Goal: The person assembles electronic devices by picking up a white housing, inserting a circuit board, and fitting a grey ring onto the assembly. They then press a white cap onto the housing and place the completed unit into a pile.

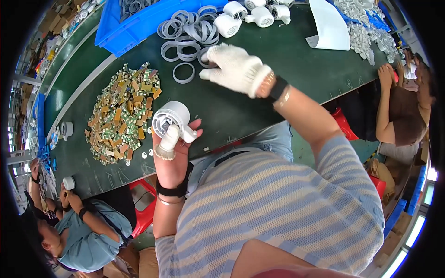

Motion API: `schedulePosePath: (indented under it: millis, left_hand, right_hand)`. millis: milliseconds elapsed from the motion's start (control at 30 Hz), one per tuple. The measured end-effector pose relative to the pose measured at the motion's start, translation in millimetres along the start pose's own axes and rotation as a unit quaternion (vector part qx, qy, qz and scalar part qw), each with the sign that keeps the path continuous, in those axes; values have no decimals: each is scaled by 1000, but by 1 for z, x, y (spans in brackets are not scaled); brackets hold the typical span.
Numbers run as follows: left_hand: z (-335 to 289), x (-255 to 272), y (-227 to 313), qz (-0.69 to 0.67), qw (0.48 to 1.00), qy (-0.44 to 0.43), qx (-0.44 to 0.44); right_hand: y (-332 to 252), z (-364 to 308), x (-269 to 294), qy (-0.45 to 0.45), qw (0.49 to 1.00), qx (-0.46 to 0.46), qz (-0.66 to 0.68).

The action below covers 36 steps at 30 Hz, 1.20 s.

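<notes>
My left hand (178, 147), with a white cloth cover on its thumb, holds a white plastic housing (176, 112). The housing is round with a short side stub, and its open face shows ribs and a small dark part inside. My right hand (236, 69), in a white knitted glove, reaches over the green table, thumb and fingers apart. Its fingertips are at a grey ring (202, 57) that they partly cover; whether they touch it I cannot tell. Another grey ring (184, 73) lies flat beside it, and a pile of grey rings (187, 28) spreads just beyond.
A heap of small green and tan circuit boards (123, 116) lies on the table (222, 116) to the left. A blue bin (111, 37), several white housings (227, 25), a white sheet (327, 28) and clear plastic pieces (366, 39) line the far side. Co-workers sit on both sides.
</notes>
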<state>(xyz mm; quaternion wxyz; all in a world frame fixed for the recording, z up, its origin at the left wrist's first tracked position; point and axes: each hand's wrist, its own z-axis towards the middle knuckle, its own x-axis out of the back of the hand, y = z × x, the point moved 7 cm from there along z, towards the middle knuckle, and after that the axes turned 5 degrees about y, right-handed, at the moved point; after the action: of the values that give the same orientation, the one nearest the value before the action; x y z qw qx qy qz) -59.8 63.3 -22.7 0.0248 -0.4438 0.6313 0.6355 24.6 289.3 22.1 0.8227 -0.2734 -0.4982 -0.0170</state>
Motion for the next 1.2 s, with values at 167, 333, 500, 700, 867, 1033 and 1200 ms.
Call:
schedulePosePath:
  millis: [167, 333, 500, 700, 867, 1033, 1200]
  left_hand:
    - [2, 9, 4, -26, 1000, 16, 8]
    - [-7, 5, 11, 91, 996, -4, 2]
    - [-18, -39, 19, 573, 795, -96, -171]
    - [-14, -56, 11, 674, 706, -115, -183]
    - [-8, -49, 27, 647, 707, -187, -216]
    - [-7, -51, 29, 539, 763, -249, -255]
    - [-9, -43, 32, 608, 756, -101, -222]
  right_hand:
    - [5, 0, -3, 69, 981, 65, -172]
    - [-41, -47, 36, 80, 965, 161, -191]
    - [-73, -73, 45, 5, 969, 168, -181]
    - [-93, -86, 50, -15, 969, 199, -145]
    - [-69, -68, 72, -32, 979, 173, 103]
    - [-53, -65, 50, -132, 928, 187, 293]
    - [-78, -72, 57, -1, 978, 205, -51]
